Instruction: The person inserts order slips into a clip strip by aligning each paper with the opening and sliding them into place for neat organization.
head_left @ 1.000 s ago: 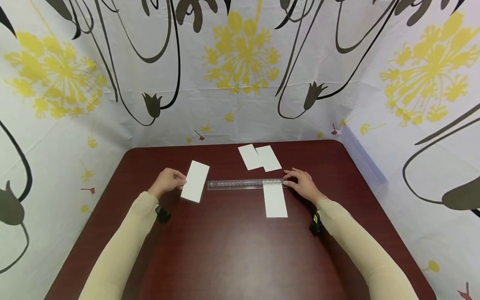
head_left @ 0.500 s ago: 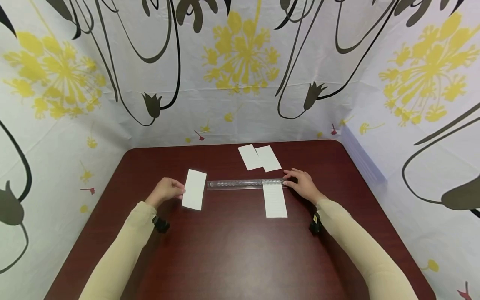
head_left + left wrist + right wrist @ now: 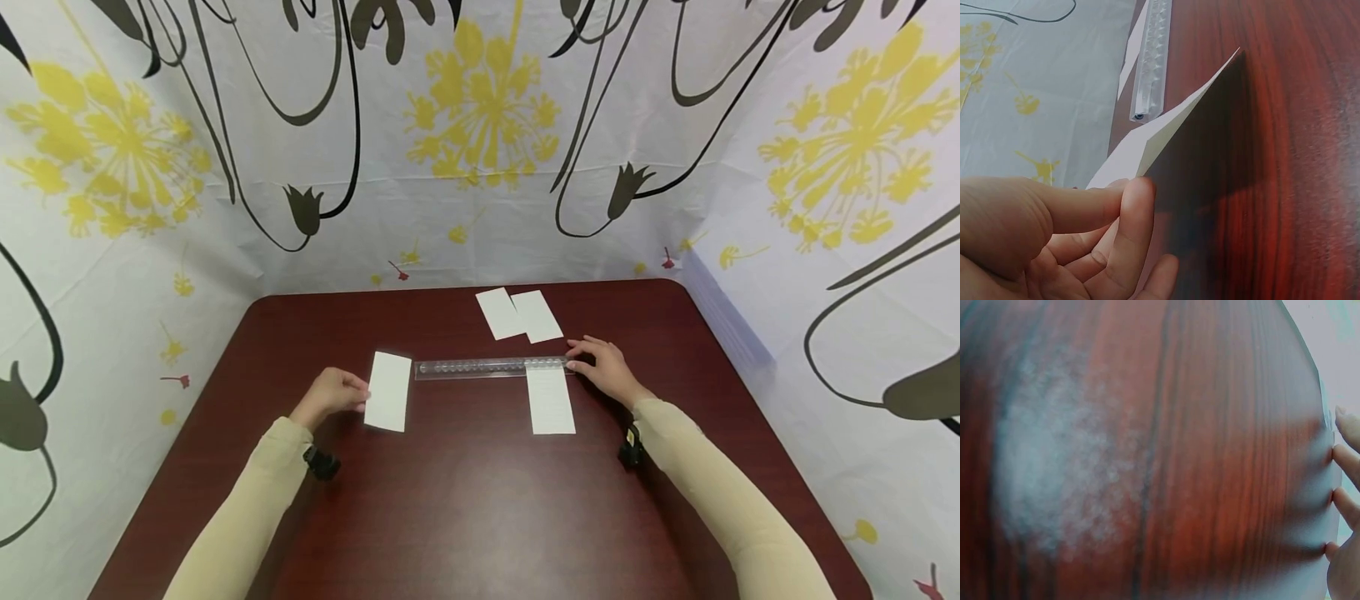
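Between its thumb and fingers my left hand (image 3: pixel 332 394) pinches the left edge of a white paper card (image 3: pixel 388 392), which is tilted up off the table in the left wrist view. A clear plastic ruler (image 3: pixel 472 368) lies across the table just to the right of that card. Under the ruler's right part is the top of a second white card with faint lines (image 3: pixel 550 402). My right hand (image 3: pixel 606 369) rests at the ruler's right end, thumb at the ruler and fingers spread. In the right wrist view its fingertips (image 3: pixel 1341 453) touch down at the right edge.
Two overlapping white cards (image 3: pixel 537 317) lie behind the ruler, near the far edge. The dark red wooden table (image 3: pixel 480 517) has rounded corners. A patterned white cloth (image 3: pixel 480 225) hangs behind and at both sides.
My left hand has moved toward me with its card, which has turned closer to upright in the head view. The right hand, ruler and other cards have stayed in place.
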A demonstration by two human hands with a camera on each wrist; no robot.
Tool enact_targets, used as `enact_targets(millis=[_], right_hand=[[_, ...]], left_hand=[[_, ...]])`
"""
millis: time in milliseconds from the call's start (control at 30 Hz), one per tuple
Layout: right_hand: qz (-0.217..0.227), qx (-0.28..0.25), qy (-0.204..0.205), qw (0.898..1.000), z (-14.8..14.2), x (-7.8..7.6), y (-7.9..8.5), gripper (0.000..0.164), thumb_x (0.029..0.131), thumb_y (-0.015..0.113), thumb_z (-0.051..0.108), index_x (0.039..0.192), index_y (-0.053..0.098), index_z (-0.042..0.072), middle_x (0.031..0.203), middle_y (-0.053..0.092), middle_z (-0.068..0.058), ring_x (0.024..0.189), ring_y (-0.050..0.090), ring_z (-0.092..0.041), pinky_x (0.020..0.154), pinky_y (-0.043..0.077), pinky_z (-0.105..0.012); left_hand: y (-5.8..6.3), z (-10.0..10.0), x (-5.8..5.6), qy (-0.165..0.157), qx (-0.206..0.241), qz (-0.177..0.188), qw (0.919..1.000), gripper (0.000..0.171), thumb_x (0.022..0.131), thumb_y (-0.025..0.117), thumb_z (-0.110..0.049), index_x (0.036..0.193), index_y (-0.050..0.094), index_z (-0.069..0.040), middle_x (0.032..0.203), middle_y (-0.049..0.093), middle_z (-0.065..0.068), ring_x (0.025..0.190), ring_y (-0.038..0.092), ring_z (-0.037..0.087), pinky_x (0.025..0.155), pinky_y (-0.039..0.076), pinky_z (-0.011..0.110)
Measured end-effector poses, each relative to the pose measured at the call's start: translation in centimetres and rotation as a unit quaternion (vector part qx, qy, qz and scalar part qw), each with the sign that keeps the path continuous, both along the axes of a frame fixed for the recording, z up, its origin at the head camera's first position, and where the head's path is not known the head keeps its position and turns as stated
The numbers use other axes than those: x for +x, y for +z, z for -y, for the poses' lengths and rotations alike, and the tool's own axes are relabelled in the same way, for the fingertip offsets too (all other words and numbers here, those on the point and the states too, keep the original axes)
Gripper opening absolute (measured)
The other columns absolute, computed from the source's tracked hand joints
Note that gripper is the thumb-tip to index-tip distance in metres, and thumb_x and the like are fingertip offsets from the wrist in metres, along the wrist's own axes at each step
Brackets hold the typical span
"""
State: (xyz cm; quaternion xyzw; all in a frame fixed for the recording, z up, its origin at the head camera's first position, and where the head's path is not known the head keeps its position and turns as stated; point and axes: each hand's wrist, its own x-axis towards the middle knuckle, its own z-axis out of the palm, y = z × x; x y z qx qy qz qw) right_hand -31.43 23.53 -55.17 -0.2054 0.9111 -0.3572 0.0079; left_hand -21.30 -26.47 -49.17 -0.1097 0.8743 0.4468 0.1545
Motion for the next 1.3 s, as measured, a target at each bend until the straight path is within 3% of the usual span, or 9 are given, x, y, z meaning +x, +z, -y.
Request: enact_targets(millis=[633,1300], right_hand=[[-0.002,0.003,-0.002,1.000,0.0,0.0,0.0,0.021,0.094,0.068,0.021,0.112,0.070,0.012,0.145,0.057,-0.014,0.146,0.035,-0.039,0.119,0.012,-0.067],[0.004,-0.003,-0.003,1.000,0.1,0.0,0.1,0.020,0.094,0.068,0.021,0.112,0.070,0.012,0.144,0.057,-0.013,0.147,0.035,-0.038,0.119,0.012,-0.066]], left_hand=[[-0.4,-0.7,1.2,0.004,0.009,0.006,0.9999,0.022,0.090,0.069,-0.006,0.106,0.068,0.009,0.092,0.072,0.016,0.068,0.070,0.011,0.075,0.061,0.033],[-0.6,-1.4,1.3,-0.011,-0.001,-0.007,0.9999,0.022,0.090,0.069,-0.007,0.105,0.069,0.009,0.091,0.074,0.017,0.068,0.071,0.012,0.076,0.061,0.036]])
